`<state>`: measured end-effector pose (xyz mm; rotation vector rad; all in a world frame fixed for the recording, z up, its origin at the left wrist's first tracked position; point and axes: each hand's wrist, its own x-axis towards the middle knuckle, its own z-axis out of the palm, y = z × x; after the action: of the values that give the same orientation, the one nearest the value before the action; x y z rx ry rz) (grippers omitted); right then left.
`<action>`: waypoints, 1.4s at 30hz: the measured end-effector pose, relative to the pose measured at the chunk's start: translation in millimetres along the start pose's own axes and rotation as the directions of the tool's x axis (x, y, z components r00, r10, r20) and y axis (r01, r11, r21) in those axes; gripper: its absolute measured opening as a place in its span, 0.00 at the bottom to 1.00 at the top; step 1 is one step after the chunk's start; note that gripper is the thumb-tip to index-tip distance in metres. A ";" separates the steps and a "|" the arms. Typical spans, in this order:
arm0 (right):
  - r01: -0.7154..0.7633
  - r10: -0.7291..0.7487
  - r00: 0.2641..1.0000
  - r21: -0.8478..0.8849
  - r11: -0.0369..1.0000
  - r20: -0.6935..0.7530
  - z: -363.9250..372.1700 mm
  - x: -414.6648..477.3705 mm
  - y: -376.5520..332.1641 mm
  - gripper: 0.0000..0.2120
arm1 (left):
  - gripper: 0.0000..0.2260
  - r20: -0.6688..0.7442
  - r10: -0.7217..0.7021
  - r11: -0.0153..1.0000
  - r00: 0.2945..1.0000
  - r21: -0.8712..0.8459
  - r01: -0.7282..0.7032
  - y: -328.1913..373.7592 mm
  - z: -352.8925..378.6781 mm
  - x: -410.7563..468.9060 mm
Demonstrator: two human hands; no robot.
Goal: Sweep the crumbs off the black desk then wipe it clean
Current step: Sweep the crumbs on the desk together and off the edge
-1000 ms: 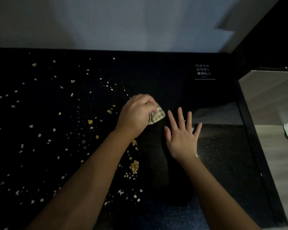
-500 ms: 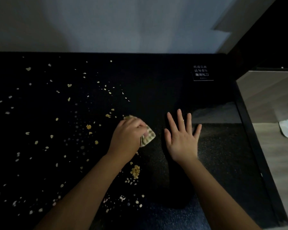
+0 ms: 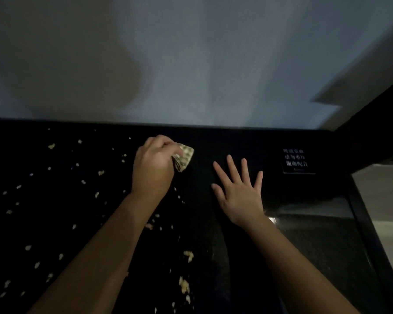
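Black desk [image 3: 216, 141], far edge against a pale wall [image 3: 191, 64]. Left hand [image 3: 153, 168]: fingers curled tight round a folded cloth [image 3: 184, 157], pale with a small check pattern. The cloth juts out past the knuckles, its free corner pointing to the far right; its visible part runs slantwise from near the fingertips up toward the wall, the rest hidden in the fist. Right hand [image 3: 238, 196]: fingers straight and spread, palm down on the desk, holding nothing, well apart from the cloth. Crumbs [image 3: 188, 254]: pale flakes scattered left of the left-hand fingers and nearer along that forearm. Black sign [image 3: 298, 160], beyond the right-hand fingertips to the right: three lines of white Chinese characters, too blurred to read.
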<state>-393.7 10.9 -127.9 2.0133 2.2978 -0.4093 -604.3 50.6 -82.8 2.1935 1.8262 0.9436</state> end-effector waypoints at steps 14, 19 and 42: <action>0.011 -0.018 0.996 -0.081 0.997 -0.088 -0.9 59.1 0.8 0.27 | 0.17 0.093 -0.124 0.976 0.988 0.193 0.105 -56.9 35.0 72.5; 0.012 -0.019 0.996 -0.083 0.996 -0.085 -1.1 59.5 1.2 0.27 | 0.16 0.170 0.055 0.990 0.984 0.117 -0.075 -42.7 29.3 34.9; -0.107 0.104 0.985 -0.015 0.994 -0.138 6.9 24.6 -7.2 0.30 | 0.19 0.117 0.033 0.997 0.993 -0.079 -0.024 -7.8 40.6 59.7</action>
<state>-405.3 32.2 -138.8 2.2050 2.2453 -0.2450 -584.8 119.3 -96.4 2.1851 1.6821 0.8545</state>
